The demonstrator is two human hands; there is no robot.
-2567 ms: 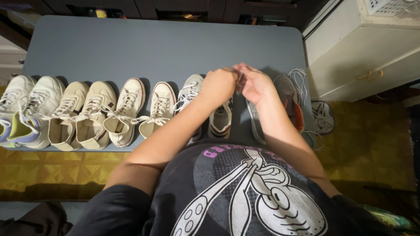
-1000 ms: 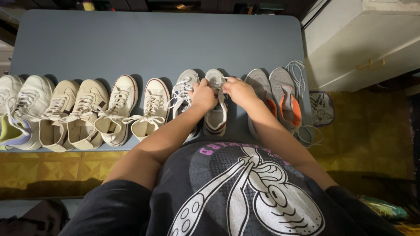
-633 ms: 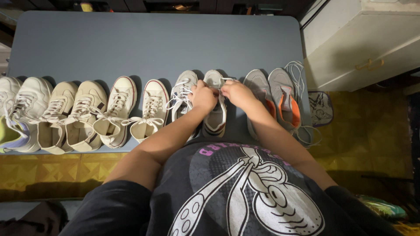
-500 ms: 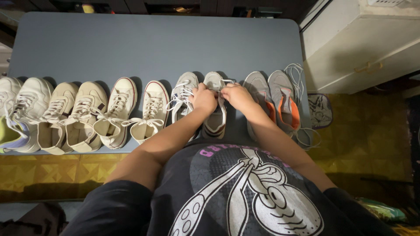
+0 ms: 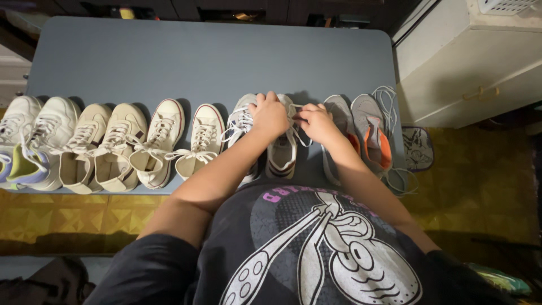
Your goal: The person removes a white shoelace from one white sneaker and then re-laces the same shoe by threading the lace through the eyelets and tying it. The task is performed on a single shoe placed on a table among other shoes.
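Table: plain grey-blue. Canvas sneakers: cream, dark red sole stripes. Running shoes: grey, orange lining. Leftmost sneaker: white with yellow-green and lilac. Floor tiles: yellow diamond pattern. Shirt: black, white cartoon print, pink lettering.

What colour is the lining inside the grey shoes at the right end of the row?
Orange, on the grey shoes; head view, the only one.
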